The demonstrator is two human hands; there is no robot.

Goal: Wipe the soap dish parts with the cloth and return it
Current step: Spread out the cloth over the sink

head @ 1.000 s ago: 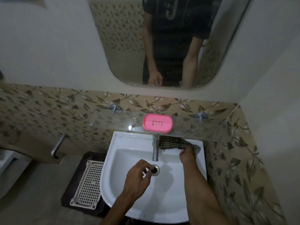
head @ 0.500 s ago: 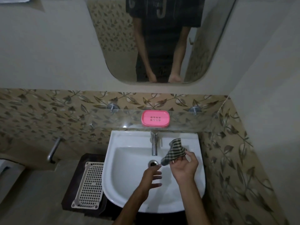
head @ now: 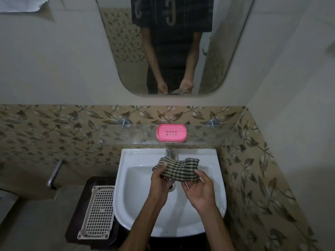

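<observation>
A pink soap dish (head: pixel 171 132) with heart-shaped holes sits on the glass shelf (head: pixel 126 136) above the basin. A checked green and cream cloth (head: pixel 178 169) is stretched between both hands over the white sink (head: pixel 213 180). My left hand (head: pixel 159 182) grips its left end and my right hand (head: pixel 200 189) pinches its right lower edge. Both hands are well below the soap dish and apart from it. The tap (head: pixel 170 153) is partly hidden behind the cloth.
A mirror (head: pixel 226 51) hangs above the tiled band and reflects the person. A white perforated tray (head: pixel 98 212) lies on a dark stand left of the sink. A metal handle (head: pixel 54 173) sticks out of the left wall. The right wall is close to the sink.
My right hand lifted the cloth from the sink's back rim and brought it over the bowl. My left hand rose from the drain and took the cloth's other end, spreading it.
</observation>
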